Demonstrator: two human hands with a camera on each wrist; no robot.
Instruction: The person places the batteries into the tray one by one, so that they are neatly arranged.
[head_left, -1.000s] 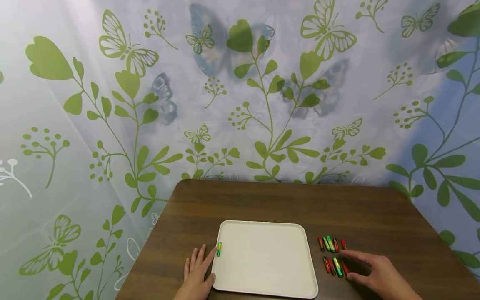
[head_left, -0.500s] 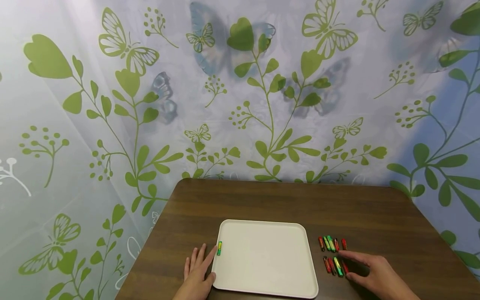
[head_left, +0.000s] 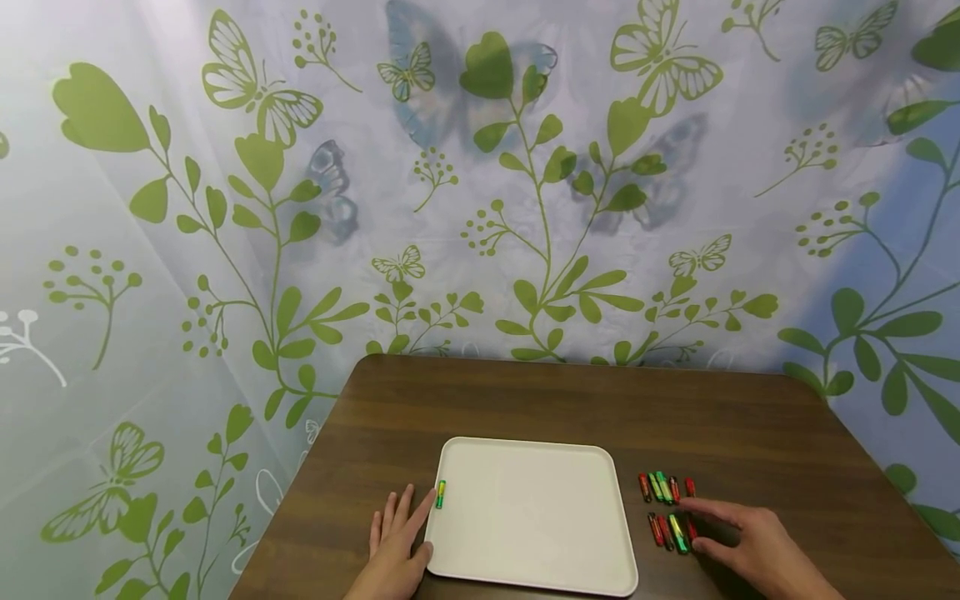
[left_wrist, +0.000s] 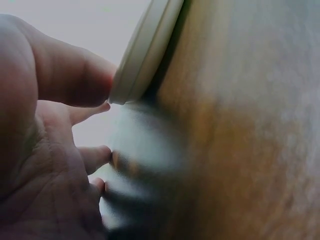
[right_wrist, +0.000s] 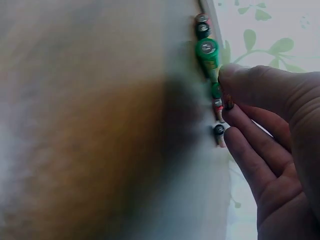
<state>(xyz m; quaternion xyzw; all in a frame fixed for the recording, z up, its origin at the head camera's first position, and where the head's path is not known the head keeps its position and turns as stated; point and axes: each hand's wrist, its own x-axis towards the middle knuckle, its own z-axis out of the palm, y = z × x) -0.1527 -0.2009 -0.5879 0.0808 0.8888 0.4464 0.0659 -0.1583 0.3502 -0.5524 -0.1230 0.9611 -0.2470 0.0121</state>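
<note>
Both hands (head_left: 392, 548) (head_left: 767, 546) nearly unmoved, thumbs apart from forefingers.

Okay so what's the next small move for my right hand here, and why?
Probably pinch the red battery with your right hand: it appears to lie between thumb and fingers, though a firm hold isn't clear, and the tray nearby, bearing just one green battery, has room.

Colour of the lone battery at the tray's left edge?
Green and yellow; the battery shows best in the head view.
</note>
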